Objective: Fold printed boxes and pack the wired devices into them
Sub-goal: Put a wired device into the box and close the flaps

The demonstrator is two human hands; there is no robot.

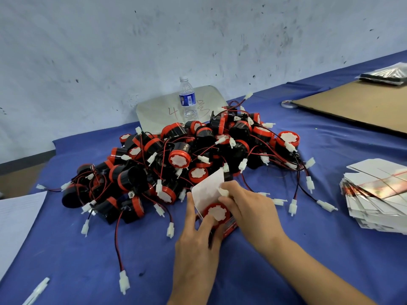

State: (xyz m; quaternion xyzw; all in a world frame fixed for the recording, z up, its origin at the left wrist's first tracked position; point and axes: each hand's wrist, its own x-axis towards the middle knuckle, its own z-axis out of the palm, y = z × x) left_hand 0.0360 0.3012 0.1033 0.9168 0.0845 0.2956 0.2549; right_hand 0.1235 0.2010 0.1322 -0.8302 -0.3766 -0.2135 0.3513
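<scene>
On the blue-covered worktop, both hands worked at a small printed box that stood just in front of a large heap of wired devices. The box was open at the top, its white flap standing up toward the heap, and a red band of print showed on its near side. One device, its red rim and white centre facing up, sat in the mouth of the box.

The left hand gripped the box from the near left side, its fingers curled around the wall and one fingertip touching the device's red rim. The right hand came in from the right, its fingers closed in a pinch on a white connector right against the upper edge of the flap.

The heap was a tangle of black cylindrical bodies with red caps, red and black wires, and white plugs that trailed out over the cloth. Behind it a clear water bottle stood upright on a pale tray that leaned toward the wall. To the right lay a fanned stack of flat, unfolded boxes, well apart from the hands. A sheet of brown cardboard lay farther back on the right, with a roll of tape just beside its left corner. White paper lay at the left edge, and a white pen near the lower left corner.
</scene>
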